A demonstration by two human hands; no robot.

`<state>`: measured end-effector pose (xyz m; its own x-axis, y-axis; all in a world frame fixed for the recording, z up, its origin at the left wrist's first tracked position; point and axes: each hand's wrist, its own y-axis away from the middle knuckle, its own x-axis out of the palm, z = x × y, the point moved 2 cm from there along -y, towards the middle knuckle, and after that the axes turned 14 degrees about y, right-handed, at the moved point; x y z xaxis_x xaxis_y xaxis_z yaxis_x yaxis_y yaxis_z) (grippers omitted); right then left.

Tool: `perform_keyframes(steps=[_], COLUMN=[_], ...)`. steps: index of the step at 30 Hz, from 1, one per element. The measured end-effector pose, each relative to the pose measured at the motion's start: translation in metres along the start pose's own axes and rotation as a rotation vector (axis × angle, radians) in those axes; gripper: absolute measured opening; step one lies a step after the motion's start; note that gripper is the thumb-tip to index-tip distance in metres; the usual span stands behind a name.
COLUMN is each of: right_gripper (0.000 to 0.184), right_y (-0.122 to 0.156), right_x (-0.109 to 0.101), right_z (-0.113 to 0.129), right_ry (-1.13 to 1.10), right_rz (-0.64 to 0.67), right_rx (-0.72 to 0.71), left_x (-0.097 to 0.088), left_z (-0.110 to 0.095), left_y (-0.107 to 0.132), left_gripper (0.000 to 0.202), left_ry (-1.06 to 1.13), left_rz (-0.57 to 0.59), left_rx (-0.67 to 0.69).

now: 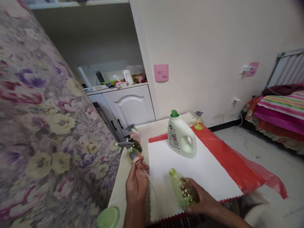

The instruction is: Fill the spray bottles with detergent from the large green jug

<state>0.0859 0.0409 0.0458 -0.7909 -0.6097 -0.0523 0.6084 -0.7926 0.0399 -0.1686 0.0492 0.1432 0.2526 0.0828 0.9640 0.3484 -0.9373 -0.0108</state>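
Observation:
My left hand [137,179] is closed around a spray head, gripping it near its pale collar [136,161]. A thin dip tube [150,181] hangs from it over the white sheet. My right hand [199,196] grips a translucent green spray bottle [179,186] around its lower body. The bottle leans to the left, its open neck [172,172] uncovered. Beyond both hands, a pale green detergent jug [181,139] stands upright on the sheet, with a green spout in its open top.
More spray bottles [135,136] crowd the table's left side; another spray bottle [199,122] stands at the back right. A green round lid [108,218] lies front left. Red plastic [228,158] drapes off the right edge. A floral curtain [57,126] borders the left.

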Motion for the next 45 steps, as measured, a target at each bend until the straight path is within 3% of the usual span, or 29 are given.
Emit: perform_keyframes(steps=[4,8,10,18,27,32,40,45], right_gripper=[0.095,0.091,0.093,0.094,0.09,0.084,0.081,0.082], right_y=[-0.006,-0.01,-0.011,-0.007,-0.019,-0.031,-0.064,-0.082], right_x=[-0.016,-0.022,-0.022,-0.022,-0.026,-0.021,-0.017,-0.012], right_z=[0.001,-0.005,-0.007,-0.007,-0.004,-0.001,0.007,-0.006], right_ry=[0.009,0.024,0.021,0.037,0.147,0.155,0.283,0.395], right_rz=[-0.122,-0.186,-0.184,-0.15,-0.282,-0.286,-0.313,-0.356], right_rx=[-0.021,-0.05,-0.047,-0.012,-0.053,-0.088,-0.112,-0.175], left_x=[-0.001,-0.022,-0.034,-0.058,-0.078,-0.083,-0.084,-0.08], left_z=[0.009,0.021,0.026,0.031,0.037,0.038,0.037,0.037], left_y=[0.001,-0.007,-0.015,-0.04,-0.039,-0.039,-0.037,-0.033], left_gripper=[0.024,0.034,0.034,0.029,0.02,0.015,0.025,0.035], left_ry=[-0.358,-0.86,-0.992,-1.358,-1.74,-1.896,-2.191,-2.303], left_rz=[-0.012,-0.053,-0.064,-0.084,-0.07,-0.056,-0.077,-0.07], left_rx=[0.049,0.094,0.1,0.236,0.397,0.45,0.358,0.303])
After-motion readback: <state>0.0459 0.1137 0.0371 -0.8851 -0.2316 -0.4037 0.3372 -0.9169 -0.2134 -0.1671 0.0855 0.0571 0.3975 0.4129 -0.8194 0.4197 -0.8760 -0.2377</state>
